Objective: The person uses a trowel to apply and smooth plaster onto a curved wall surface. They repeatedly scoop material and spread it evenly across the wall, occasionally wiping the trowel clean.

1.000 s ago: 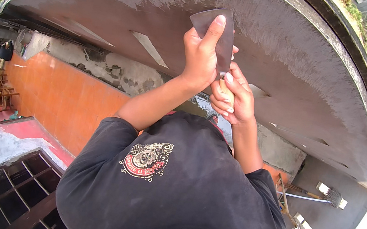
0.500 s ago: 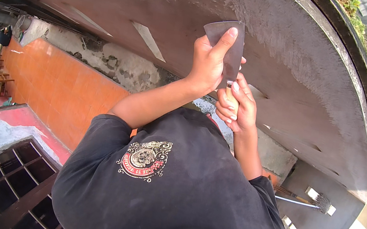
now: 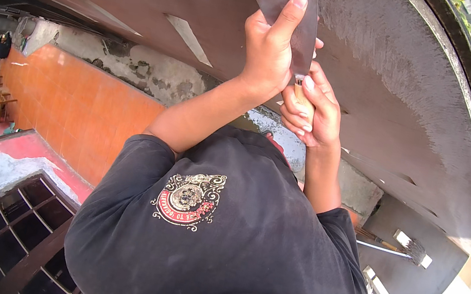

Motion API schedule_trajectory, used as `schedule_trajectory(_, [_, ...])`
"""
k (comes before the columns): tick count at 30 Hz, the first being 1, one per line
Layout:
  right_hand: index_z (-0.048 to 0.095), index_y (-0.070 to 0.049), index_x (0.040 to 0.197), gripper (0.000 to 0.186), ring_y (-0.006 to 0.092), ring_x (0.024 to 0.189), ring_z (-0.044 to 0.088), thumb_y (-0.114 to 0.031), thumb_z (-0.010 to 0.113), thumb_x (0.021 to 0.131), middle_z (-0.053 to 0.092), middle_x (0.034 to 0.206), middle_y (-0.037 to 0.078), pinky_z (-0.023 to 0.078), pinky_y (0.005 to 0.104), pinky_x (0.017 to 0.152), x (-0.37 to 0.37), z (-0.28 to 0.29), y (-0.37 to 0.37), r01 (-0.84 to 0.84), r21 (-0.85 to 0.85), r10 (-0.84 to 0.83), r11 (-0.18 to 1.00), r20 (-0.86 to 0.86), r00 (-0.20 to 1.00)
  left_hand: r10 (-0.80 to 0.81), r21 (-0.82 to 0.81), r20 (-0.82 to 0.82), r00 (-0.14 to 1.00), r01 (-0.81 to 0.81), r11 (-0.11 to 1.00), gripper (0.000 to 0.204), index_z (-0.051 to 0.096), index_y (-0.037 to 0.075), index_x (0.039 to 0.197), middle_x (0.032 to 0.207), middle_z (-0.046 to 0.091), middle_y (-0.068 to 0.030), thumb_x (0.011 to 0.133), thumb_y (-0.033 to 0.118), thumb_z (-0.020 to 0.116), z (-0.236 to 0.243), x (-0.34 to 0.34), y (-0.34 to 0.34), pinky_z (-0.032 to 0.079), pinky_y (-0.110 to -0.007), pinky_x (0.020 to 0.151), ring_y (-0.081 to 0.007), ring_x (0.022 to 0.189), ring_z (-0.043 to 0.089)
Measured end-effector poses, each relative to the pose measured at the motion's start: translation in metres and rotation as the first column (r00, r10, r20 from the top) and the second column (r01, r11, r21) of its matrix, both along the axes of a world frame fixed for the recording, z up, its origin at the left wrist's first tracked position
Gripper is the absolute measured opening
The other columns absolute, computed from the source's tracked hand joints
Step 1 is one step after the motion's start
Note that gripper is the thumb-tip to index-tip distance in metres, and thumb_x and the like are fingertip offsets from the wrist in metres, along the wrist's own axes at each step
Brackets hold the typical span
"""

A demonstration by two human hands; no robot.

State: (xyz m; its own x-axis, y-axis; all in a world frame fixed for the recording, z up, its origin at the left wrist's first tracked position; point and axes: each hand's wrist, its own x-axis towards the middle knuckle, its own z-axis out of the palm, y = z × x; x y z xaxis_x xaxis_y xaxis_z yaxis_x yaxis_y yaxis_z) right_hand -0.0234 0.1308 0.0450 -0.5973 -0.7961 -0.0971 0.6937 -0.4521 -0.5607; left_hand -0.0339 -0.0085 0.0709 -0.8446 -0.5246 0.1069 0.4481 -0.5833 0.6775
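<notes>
The right hand (image 3: 319, 110) curls closed around the wooden handle (image 3: 302, 94) of a scraper (image 3: 304, 44), near twelve o'clock; the left hand (image 3: 268, 52), at its eleven o'clock, clasps the blade (image 3: 306, 26), thumb flat on it. The step looks like working over the grey surface (image 3: 379, 56), at one o'clock; whether the blade touches, I cannot tell. The next move seems to call for even two-handed pressure.

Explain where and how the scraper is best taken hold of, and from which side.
Probably by its wooden handle, from the person's side: it is slim and points back toward the body, while the blade flares wide away from it. The right hand wraps the handle; the left thumb lies along the blade's face.
</notes>
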Motion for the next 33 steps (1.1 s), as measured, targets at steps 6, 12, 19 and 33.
schedule_trajectory(6, [0.048,-0.011,0.134,0.029,0.0061,0.037,0.032,-0.02,0.044,0.107,0.042,0.061,0.004,0.029,0.0212,0.032,0.007,0.002,0.005,-0.004,-0.04,0.004,0.999,0.003,1.0,-0.193,0.103,0.274,0.942,0.171,0.98,0.032,0.063,0.004,0.107,0.087,0.065,-0.0087,0.097,0.034,0.069,0.0,0.003,0.007,0.055,-0.032,0.052,-0.0187,0.061,0.066])
schedule_trajectory(12, [0.048,-0.009,0.134,0.029,0.0066,0.038,0.032,-0.019,0.044,0.107,0.043,0.061,0.004,0.03,0.0209,0.033,0.006,0.004,0.005,0.017,0.008,-0.017,1.0,-0.029,0.999,-0.099,0.068,0.086,0.991,0.093,0.993,0.036,0.061,0.004,0.102,0.087,0.064,-0.0084,0.094,0.038,0.072,-0.001,0.0,0.005,0.054,-0.034,0.052,-0.0185,0.062,0.066])
schedule_trajectory(19, [0.05,-0.01,0.131,0.027,0.006,0.038,0.032,-0.02,0.048,0.106,0.042,0.06,0.004,0.029,0.0208,0.033,0.013,-0.001,-0.001,0.021,-0.009,-0.021,1.0,0.037,0.999,-0.127,0.081,0.167,0.978,0.115,0.99,0.038,0.062,0.004,0.101,0.092,0.065,-0.009,0.094,0.04,0.072,-0.006,0.007,0.0,0.054,-0.033,0.053,-0.0183,0.061,0.065])
schedule_trajectory(33, [0.049,-0.009,0.131,0.027,0.0057,0.037,0.032,-0.02,0.048,0.107,0.045,0.062,0.005,0.028,0.0212,0.033,0.008,0.01,-0.024,-0.023,-0.007,0.023,1.0,0.008,1.0,-0.07,0.035,0.15,0.986,0.066,0.997,0.038,0.06,0.004,0.103,0.091,0.063,-0.0082,0.094,0.04,0.071,0.002,0.004,-0.024,0.052,-0.033,0.051,-0.0177,0.06,0.065])
